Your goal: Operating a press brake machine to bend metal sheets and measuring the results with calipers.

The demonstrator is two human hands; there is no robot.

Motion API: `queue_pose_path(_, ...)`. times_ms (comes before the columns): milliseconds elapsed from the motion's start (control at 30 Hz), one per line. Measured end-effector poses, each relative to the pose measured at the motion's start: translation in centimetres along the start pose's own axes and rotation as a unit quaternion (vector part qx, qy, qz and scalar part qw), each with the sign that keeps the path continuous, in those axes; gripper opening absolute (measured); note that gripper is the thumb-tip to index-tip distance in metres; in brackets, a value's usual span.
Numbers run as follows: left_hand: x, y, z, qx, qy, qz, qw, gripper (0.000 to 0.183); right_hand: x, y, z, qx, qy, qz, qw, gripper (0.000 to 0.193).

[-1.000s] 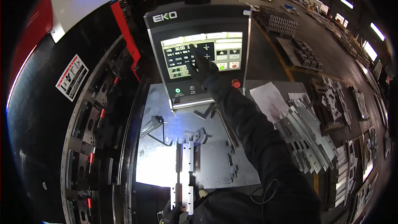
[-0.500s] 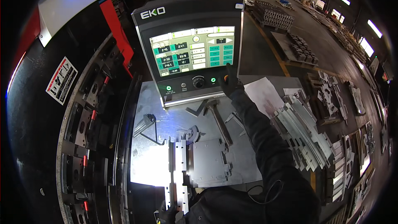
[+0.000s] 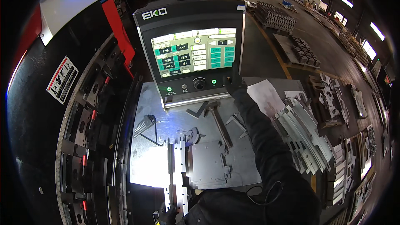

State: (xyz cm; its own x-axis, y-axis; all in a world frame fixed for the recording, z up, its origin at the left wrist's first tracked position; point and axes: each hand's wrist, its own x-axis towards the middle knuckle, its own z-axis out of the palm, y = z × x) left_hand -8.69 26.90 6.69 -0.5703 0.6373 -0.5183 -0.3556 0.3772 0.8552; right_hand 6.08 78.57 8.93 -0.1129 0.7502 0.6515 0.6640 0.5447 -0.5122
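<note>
My left hand point(image 3: 168, 215), in a dark glove, grips the near end of a long bent sheet-metal part point(image 3: 179, 171) with notched edges. The part lies lengthwise, its far end over the table's brightly lit left side. My right hand point(image 3: 236, 84), also dark-gloved, is at the lower right corner of a control panel point(image 3: 189, 85), one finger stretched up beside the lit touchscreen point(image 3: 193, 54). Whether that fingertip touches the screen I cannot tell. Nothing shows in this hand. Below the screen are a black knob point(image 3: 199, 83) and lit green buttons.
On the metal table point(image 3: 246, 158) lie a hammer point(image 3: 219, 124), a caliper point(image 3: 237, 123), a hex key set point(image 3: 146, 126), a protractor point(image 3: 193, 136) and flat sheet-metal pieces point(image 3: 208, 162). A machine with red-handled clamps point(image 3: 85, 160) stands left. Stacked metal strips point(image 3: 302, 137) lie right.
My right hand has shifted slightly right along the panel's corner, its finger now at the screen's edge. The left hand and the metal part stay nearly in place.
</note>
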Motion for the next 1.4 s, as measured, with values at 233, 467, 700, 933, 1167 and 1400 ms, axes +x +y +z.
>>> queue_pose_path(233, -0.2, -0.2, -0.2, -0.002, -0.002, 0.017, 1.000, 0.027, 5.5, -1.9, -1.5, 0.017, 0.021, -0.030, 0.999, 0.062)
queue_pose_path(467, -0.1, -0.3, -0.3, 0.028, 0.012, 0.026, 0.999, 0.029, 4.5, -2.9, -2.0, 0.114, -0.048, 0.064, 0.990, 0.060)
queue_pose_path(700, 0.2, -0.2, 0.1, 0.057, 0.016, 0.025, 0.998, 0.030, -0.1, 1.4, 1.9, 0.068, 0.114, -0.111, 0.985, 0.054)
queue_pose_path(933, -0.4, -0.5, 0.5, 0.079, 0.041, 0.033, 0.995, 0.032, -2.3, -4.3, -1.1, 0.081, 0.012, 0.052, 0.995, 0.043)
queue_pose_path(1167, -2.8, 1.0, 1.3, 0.117, 0.170, -0.080, 0.975, 0.026, -9.5, -11.4, -2.7, 0.250, -0.642, -0.050, 0.723, 0.021)
queue_pose_path(1400, -3.7, -2.1, -3.7, -0.103, 0.054, 0.179, 0.977, 0.034, -17.9, -16.8, -2.2, 0.473, -0.764, 0.235, 0.371, 0.019)
